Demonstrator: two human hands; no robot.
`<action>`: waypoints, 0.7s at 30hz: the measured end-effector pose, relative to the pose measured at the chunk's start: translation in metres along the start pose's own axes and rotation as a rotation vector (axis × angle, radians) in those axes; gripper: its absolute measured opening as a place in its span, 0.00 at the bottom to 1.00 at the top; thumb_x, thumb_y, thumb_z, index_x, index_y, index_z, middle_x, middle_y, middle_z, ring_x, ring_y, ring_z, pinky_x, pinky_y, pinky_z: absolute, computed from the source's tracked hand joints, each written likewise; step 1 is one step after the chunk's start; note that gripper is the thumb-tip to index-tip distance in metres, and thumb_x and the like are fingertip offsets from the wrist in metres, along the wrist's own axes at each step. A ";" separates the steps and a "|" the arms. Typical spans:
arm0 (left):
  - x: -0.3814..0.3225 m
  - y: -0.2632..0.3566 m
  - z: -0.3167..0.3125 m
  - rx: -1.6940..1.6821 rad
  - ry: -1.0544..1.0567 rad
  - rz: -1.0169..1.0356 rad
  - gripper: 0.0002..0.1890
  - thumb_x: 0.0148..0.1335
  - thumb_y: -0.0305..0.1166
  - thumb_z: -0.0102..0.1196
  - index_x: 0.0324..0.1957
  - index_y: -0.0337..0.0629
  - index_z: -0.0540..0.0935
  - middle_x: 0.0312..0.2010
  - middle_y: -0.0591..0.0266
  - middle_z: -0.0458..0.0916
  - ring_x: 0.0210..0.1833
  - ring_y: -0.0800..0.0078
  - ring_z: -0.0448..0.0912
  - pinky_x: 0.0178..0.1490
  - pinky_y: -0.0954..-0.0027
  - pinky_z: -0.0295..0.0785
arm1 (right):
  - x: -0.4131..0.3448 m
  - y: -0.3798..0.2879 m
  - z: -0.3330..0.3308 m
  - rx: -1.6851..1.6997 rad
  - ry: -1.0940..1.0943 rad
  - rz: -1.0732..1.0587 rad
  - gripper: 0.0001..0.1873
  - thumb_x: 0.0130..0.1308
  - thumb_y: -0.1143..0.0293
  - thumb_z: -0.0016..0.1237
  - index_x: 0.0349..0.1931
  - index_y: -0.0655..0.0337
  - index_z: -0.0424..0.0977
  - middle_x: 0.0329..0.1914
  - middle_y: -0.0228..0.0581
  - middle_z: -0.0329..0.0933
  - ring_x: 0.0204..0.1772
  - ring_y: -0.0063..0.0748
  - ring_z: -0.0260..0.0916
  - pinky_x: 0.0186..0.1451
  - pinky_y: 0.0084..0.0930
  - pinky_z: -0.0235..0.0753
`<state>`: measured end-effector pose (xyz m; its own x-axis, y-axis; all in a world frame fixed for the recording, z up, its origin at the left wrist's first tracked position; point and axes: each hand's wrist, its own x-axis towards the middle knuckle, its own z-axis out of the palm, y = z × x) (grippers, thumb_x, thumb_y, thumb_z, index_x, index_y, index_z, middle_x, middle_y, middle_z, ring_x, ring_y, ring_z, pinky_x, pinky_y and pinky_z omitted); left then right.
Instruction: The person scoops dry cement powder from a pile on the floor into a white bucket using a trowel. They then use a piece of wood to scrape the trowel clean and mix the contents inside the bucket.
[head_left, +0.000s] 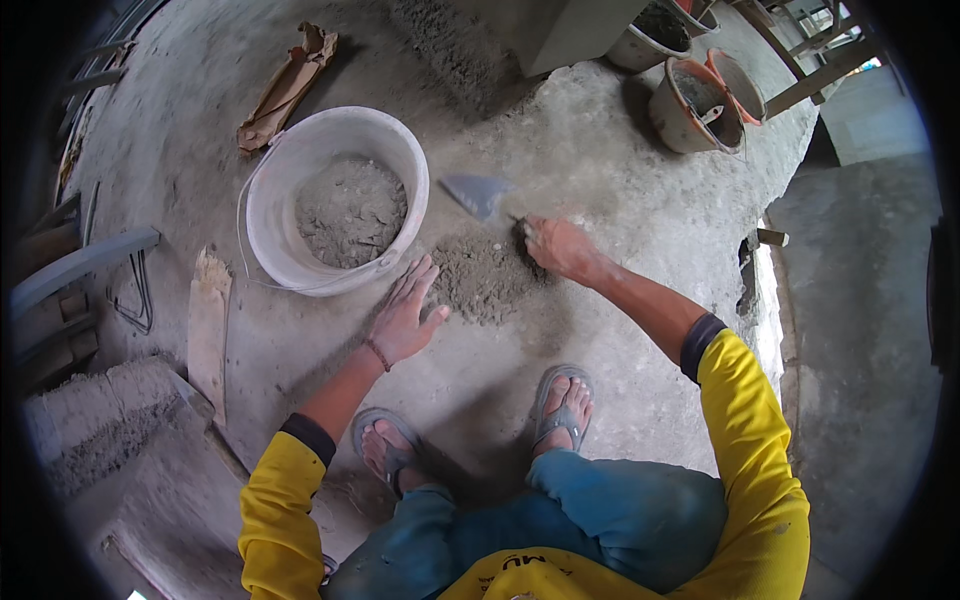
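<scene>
My right hand (559, 246) grips the handle of a pointed mason's trowel, whose blurred metal blade (478, 193) points to the upper left, above the concrete floor. Under and beside that hand lies a low heap of grey mortar (480, 281). My left hand (407, 311) holds nothing; its fingers are apart, and it hovers or rests at the left side of the heap, which I cannot tell exactly. Just beyond its fingertips stands a whitish plastic bucket (262, 217) with a wire handle. Grey mortar (352, 214) covers its bottom.
Several mortar-stained buckets (694, 105) stand at the upper right, near a broken floor edge (780, 191) with a lower level beyond. Crumpled brown paper (289, 86) lies behind the white bucket. Left are a wooden board (208, 330) and bent rods (139, 296). A pillar (581, 34) rises at the top.
</scene>
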<state>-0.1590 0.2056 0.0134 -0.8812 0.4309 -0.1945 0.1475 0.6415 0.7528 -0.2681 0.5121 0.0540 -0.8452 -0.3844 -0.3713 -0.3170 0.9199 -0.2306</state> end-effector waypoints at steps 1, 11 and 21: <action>-0.003 0.000 -0.001 0.010 -0.001 -0.017 0.37 0.68 0.43 0.53 0.73 0.37 0.58 0.77 0.47 0.51 0.80 0.53 0.47 0.80 0.56 0.44 | -0.007 -0.006 0.000 -0.048 -0.075 -0.054 0.23 0.68 0.60 0.47 0.60 0.60 0.69 0.32 0.58 0.80 0.38 0.61 0.80 0.42 0.52 0.80; 0.000 -0.002 0.003 0.011 0.001 -0.009 0.37 0.68 0.43 0.53 0.73 0.37 0.57 0.77 0.49 0.49 0.80 0.53 0.47 0.80 0.56 0.43 | 0.004 0.016 -0.015 -0.024 0.067 0.062 0.25 0.66 0.63 0.47 0.61 0.63 0.69 0.35 0.56 0.81 0.39 0.62 0.79 0.43 0.52 0.79; -0.006 0.006 0.000 0.015 0.019 -0.043 0.37 0.68 0.43 0.53 0.73 0.38 0.57 0.77 0.48 0.50 0.80 0.53 0.46 0.80 0.56 0.43 | -0.011 -0.006 -0.030 -0.212 -0.043 -0.085 0.21 0.65 0.66 0.49 0.57 0.60 0.71 0.33 0.59 0.80 0.40 0.59 0.80 0.44 0.51 0.79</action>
<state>-0.1530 0.2063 0.0190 -0.8954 0.3902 -0.2144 0.1156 0.6688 0.7344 -0.2698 0.5136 0.0867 -0.7937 -0.4603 -0.3977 -0.4738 0.8778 -0.0706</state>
